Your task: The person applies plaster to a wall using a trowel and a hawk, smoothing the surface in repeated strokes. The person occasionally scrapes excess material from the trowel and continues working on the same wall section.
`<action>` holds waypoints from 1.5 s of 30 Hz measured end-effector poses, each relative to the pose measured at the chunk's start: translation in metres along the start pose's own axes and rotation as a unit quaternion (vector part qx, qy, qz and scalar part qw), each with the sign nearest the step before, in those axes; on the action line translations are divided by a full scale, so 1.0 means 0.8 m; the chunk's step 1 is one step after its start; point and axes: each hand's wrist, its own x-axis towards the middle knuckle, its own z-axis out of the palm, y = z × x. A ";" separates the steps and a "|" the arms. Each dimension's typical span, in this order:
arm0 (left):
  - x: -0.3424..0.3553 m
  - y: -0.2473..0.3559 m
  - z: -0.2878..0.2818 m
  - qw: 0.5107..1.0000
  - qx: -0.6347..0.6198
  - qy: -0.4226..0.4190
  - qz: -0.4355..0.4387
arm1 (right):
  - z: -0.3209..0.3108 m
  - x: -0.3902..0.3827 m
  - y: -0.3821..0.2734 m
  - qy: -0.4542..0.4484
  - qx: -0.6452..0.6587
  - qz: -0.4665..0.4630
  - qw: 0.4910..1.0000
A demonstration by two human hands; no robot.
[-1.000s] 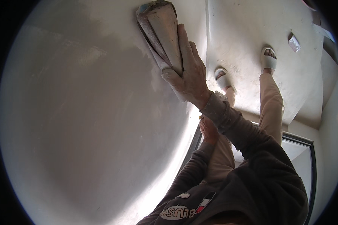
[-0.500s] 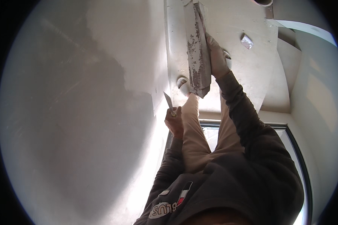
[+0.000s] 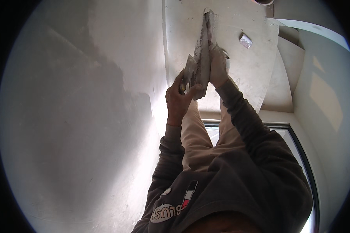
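head view: the plastering trowel (image 3: 202,66), clasped on its right side by the right grip (image 3: 217,66), has the left grip (image 3: 176,98) on its left, pinching a putty knife (image 3: 190,67), blade apparently against it; a skewed blade or slack hold could twist the trowel loose.

Glare streaks the dim wall (image 3: 81,120); fisheye corners go black.
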 end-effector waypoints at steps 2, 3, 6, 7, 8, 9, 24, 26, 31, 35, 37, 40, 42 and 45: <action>-0.001 0.010 -0.002 1.000 0.009 -0.013 0.015 | 0.003 0.002 0.005 -0.015 -0.001 -0.021 1.000; -0.001 0.014 -0.003 0.999 0.013 -0.020 0.024 | 0.004 0.003 0.006 -0.023 -0.002 -0.031 0.999; 0.000 -0.008 -0.006 0.998 0.048 -0.018 0.029 | 0.006 0.000 0.013 -0.018 -0.016 -0.019 1.000; -0.001 -0.006 -0.007 0.998 0.053 -0.017 0.041 | 0.007 -0.002 0.014 -0.017 -0.017 -0.030 0.999; -0.002 -0.004 -0.008 0.997 0.059 -0.016 0.054 | 0.008 -0.004 0.014 -0.016 -0.018 -0.040 0.999; -0.003 -0.003 -0.009 0.996 0.064 -0.015 0.066 | 0.009 -0.005 0.015 -0.015 -0.018 -0.050 0.998; -0.012 0.002 -0.006 0.982 -0.162 0.093 -0.001 | -0.003 -0.013 0.005 -0.060 -0.106 -0.003 0.993; 0.005 0.014 -0.009 0.971 -0.207 0.118 -0.035 | -0.003 -0.020 0.002 -0.068 -0.109 0.018 0.992; 0.044 0.062 -0.014 0.966 -0.242 0.089 -0.024 | -0.006 -0.030 -0.007 -0.157 -0.111 0.031 0.981; 0.058 0.068 -0.022 0.966 -0.248 0.057 -0.042 | 0.000 -0.037 -0.007 -0.172 -0.123 0.028 0.977; 0.060 0.068 -0.026 0.962 -0.263 0.028 -0.067 | 0.002 -0.041 -0.008 -0.176 -0.149 0.016 0.973; 0.062 0.061 -0.026 0.948 -0.299 0.019 -0.104 | 0.003 -0.043 -0.010 -0.175 -0.194 -0.020 0.965; 0.060 0.060 -0.024 0.940 -0.325 0.027 -0.101 | 0.002 -0.041 -0.004 -0.161 -0.223 -0.074 0.959; 0.058 0.055 -0.025 0.941 -0.322 0.035 -0.097 | 0.002 -0.047 -0.008 -0.145 -0.250 -0.043 0.956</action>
